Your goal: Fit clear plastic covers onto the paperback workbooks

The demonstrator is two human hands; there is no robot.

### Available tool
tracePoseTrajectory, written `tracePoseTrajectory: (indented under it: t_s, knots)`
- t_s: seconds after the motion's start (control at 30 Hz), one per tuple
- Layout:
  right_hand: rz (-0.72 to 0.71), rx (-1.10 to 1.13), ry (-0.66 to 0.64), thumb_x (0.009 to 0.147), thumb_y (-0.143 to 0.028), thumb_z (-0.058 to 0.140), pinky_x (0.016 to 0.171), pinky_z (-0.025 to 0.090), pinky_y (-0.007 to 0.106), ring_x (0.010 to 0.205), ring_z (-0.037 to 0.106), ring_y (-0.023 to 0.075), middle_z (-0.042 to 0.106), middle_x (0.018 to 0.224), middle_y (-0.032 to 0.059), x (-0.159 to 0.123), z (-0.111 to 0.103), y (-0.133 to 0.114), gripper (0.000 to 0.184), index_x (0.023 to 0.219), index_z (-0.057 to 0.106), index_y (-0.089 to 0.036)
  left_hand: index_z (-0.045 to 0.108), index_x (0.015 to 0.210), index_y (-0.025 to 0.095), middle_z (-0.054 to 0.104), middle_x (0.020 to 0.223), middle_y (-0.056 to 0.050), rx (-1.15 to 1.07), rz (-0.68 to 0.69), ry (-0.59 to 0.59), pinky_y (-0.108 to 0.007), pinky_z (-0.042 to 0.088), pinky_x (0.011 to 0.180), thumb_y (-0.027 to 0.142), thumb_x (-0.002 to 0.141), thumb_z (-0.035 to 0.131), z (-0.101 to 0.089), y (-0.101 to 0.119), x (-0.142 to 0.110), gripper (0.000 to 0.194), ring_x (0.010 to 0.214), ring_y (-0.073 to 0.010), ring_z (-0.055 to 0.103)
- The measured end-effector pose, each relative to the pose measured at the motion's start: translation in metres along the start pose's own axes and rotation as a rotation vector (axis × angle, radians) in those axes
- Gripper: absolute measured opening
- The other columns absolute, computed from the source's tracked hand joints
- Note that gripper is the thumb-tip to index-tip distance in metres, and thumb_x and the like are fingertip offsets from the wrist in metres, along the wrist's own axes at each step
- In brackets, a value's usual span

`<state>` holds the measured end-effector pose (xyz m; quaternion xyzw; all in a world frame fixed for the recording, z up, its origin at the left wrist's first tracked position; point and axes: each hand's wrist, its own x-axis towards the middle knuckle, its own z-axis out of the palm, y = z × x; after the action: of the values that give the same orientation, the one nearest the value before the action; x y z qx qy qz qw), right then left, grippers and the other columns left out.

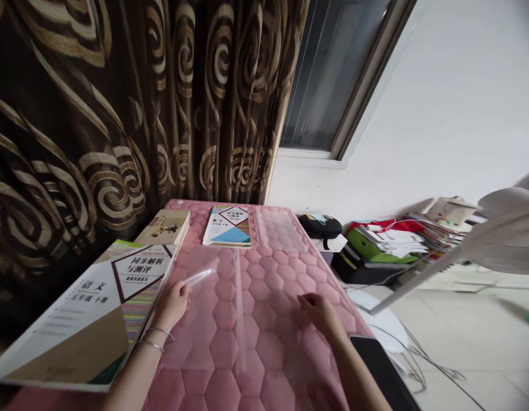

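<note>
A clear plastic book cover (pixel 200 331) is spread over the pink quilted tabletop cloth (pixel 224 382), with a fold line down its middle. My left hand (pixel 175 302) pinches its left edge, where the film lifts and catches the light. On the other side my right hand (pixel 319 311) is closed, fingers pinched at the cover's faintly visible right edge. Left of my left hand lies a large workbook (pixel 93 308) with a white, brown and striped front. A smaller workbook (pixel 227 226) with a blue triangle lies farther back. Beside it rests another clear plastic cover (pixel 281 231).
A tan book (pixel 165 227) lies behind the large workbook. A dark flat device (pixel 382 371) sits at the right edge, near a white lamp (pixel 440 268). Beyond are a black case (pixel 320 226) and piled papers (pixel 391 238). A patterned curtain (pixel 183 103) hangs along the left.
</note>
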<state>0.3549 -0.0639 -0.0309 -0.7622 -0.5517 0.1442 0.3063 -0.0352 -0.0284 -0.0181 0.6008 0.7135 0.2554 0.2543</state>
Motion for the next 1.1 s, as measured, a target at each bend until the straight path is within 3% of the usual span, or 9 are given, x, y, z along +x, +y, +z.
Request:
tracePoseTrajectory:
  t_s: [0.13, 0.23, 0.43, 0.57, 0.67, 0.8, 0.87, 0.97, 1.1]
  knots:
    - [0.127, -0.051, -0.119, 0.081, -0.037, 0.052, 0.051, 0.036, 0.024, 0.056, 0.061, 0.0172, 0.065, 0.056, 0.0026, 0.003, -0.025, 0.018, 0.030, 0.064, 0.067, -0.017, 0.057, 0.077, 0.018, 0.067, 0.078, -0.007, 0.292, 0.130, 0.200, -0.027, 0.043, 0.067, 0.022, 0.085, 0.045, -0.006, -0.014, 0.004, 0.014, 0.077, -0.0195, 0.063]
    - [0.144, -0.136, -0.126, 0.080, -0.036, 0.054, 0.054, 0.036, 0.025, 0.059, 0.062, 0.0177, 0.065, 0.057, 0.0026, 0.000, -0.028, 0.022, 0.026, 0.067, 0.068, -0.019, 0.057, 0.089, 0.015, 0.068, 0.085, -0.009, 0.342, 0.117, 0.221, -0.028, 0.045, 0.072, 0.018, 0.084, 0.049, -0.001, -0.020, 0.002, 0.010, 0.083, -0.0209, 0.065]
    - [0.123, -0.235, -0.110, 0.082, -0.037, 0.054, 0.055, 0.037, 0.026, 0.063, 0.063, 0.0192, 0.066, 0.061, 0.0036, -0.004, -0.023, 0.016, 0.027, 0.063, 0.064, -0.021, 0.051, 0.113, 0.010, 0.068, 0.098, -0.016, 0.431, 0.116, 0.223, -0.031, 0.048, 0.075, 0.018, 0.091, 0.040, 0.013, -0.024, -0.008, 0.026, 0.091, -0.0240, 0.067]
    - [0.093, -0.300, -0.087, 0.085, -0.036, 0.052, 0.057, 0.038, 0.026, 0.069, 0.065, 0.0198, 0.069, 0.071, 0.0057, -0.006, -0.019, 0.017, 0.024, 0.070, 0.062, -0.019, 0.054, 0.111, 0.008, 0.064, 0.106, -0.019, 0.629, 0.148, 0.316, -0.035, 0.049, 0.078, 0.019, 0.091, 0.040, 0.012, -0.015, -0.016, 0.027, 0.095, -0.0266, 0.064]
    - [0.062, -0.375, -0.061, 0.089, -0.033, 0.045, 0.060, 0.040, 0.027, 0.074, 0.065, 0.0209, 0.069, 0.078, 0.0079, -0.011, -0.016, 0.015, 0.024, 0.091, 0.062, -0.016, 0.057, 0.112, 0.008, 0.061, 0.110, -0.020, 0.716, 0.248, 0.360, -0.041, 0.050, 0.082, 0.017, 0.091, 0.037, 0.015, 0.004, -0.023, 0.031, 0.101, -0.0308, 0.060]
    - [-0.030, -0.595, 0.010, 0.090, -0.026, 0.042, 0.072, 0.044, 0.033, 0.091, 0.063, 0.0273, 0.067, 0.099, 0.0177, -0.018, -0.012, 0.002, 0.033, 0.113, 0.057, -0.009, 0.054, 0.127, 0.016, 0.050, 0.137, -0.015, 0.525, 0.574, 0.188, -0.042, 0.046, 0.098, 0.027, 0.093, 0.038, 0.039, 0.036, -0.034, 0.039, 0.122, -0.0285, 0.051]
    - [-0.121, -0.622, 0.022, 0.090, -0.027, 0.042, 0.082, 0.044, 0.037, 0.106, 0.058, 0.0298, 0.060, 0.119, 0.0196, -0.019, -0.007, -0.006, 0.037, 0.120, 0.056, -0.010, 0.049, 0.134, 0.023, 0.041, 0.147, -0.011, 0.486, 0.656, 0.043, -0.051, 0.039, 0.105, 0.031, 0.091, 0.042, 0.054, 0.047, -0.039, 0.045, 0.134, -0.0317, 0.039]
    - [-0.284, -0.534, -0.069, 0.090, -0.031, 0.043, 0.098, 0.039, 0.040, 0.130, 0.041, 0.0296, 0.046, 0.141, 0.0143, -0.018, 0.005, -0.010, 0.047, 0.134, 0.049, -0.017, 0.043, 0.140, 0.029, 0.032, 0.154, -0.009, 0.518, 0.662, -0.093, -0.067, 0.025, 0.106, 0.037, 0.089, 0.046, 0.069, 0.050, -0.044, 0.052, 0.142, -0.0365, 0.022]
    - [-0.324, -0.456, -0.216, 0.093, -0.039, 0.037, 0.111, 0.025, 0.047, 0.142, 0.022, 0.0270, 0.034, 0.151, 0.0095, -0.018, 0.023, 0.004, 0.052, 0.142, 0.041, -0.022, 0.037, 0.143, 0.033, 0.029, 0.155, -0.008, 0.542, 0.617, -0.097, -0.068, 0.019, 0.108, 0.040, 0.087, 0.049, 0.072, 0.038, -0.043, 0.058, 0.142, -0.0361, 0.022]
